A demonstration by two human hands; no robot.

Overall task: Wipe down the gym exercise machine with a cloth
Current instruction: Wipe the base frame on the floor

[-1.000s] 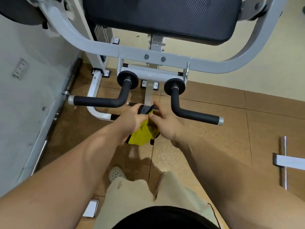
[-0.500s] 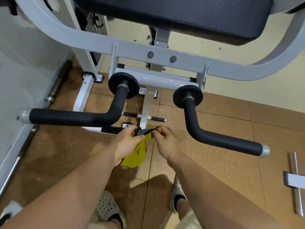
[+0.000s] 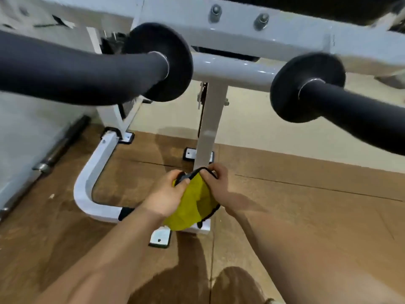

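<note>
A yellow cloth (image 3: 194,205) with a dark edge hangs between my hands, low over the floor. My left hand (image 3: 165,194) pinches its top edge from the left and my right hand (image 3: 215,178) pinches it from the right. Just behind the hands rises the machine's white upright post (image 3: 211,119), which joins a white crossbar (image 3: 232,70). Two black padded handles stick out toward me: the left handle (image 3: 72,71) and the right handle (image 3: 359,113), each with a round black disc at its root.
A white curved base tube (image 3: 87,185) with a bolted foot plate (image 3: 160,238) lies on the brown floor under my hands. A metal bar (image 3: 59,148) rests along the grey wall at left. Cream wall behind.
My head has dropped lower and closer, so the handles now loom large overhead. Both hands, still holding the cloth, have gone down toward the base of the post.
</note>
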